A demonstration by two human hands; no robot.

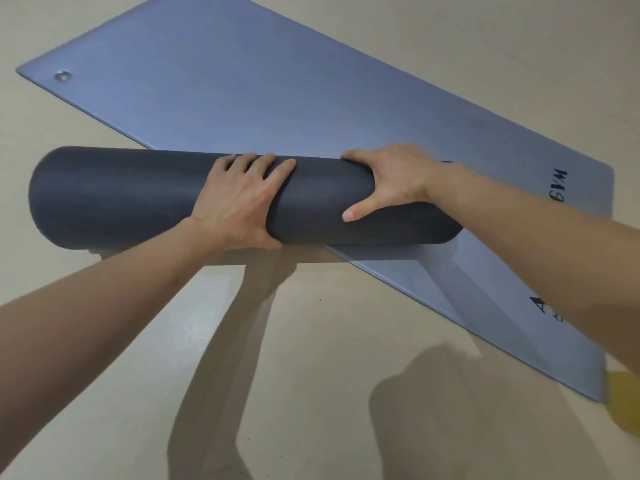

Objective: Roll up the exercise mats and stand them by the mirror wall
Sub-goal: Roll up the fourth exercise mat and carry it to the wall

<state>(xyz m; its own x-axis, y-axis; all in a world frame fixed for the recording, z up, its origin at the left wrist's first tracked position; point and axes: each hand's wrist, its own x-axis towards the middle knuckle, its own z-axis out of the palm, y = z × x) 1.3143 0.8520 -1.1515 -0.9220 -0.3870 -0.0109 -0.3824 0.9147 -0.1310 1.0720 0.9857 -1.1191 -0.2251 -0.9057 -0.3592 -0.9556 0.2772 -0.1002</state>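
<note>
My left hand [239, 202] and right hand [391, 181] grip the rolled dark mat [138, 199] over a flat blue mat [277, 98]; next, likely standing it by the mirror.

The lone head-worn camera looks steeply down at the floor [329, 323], close above the rolled mat [121, 195].

Yellow object [625, 400] blurred, cut by right edge. Blue mat [277, 81] lettering [538, 304] partly behind right forearm [554, 244]. Right hand [398, 181]: most fingers hidden behind rolled mat [121, 199].
</note>
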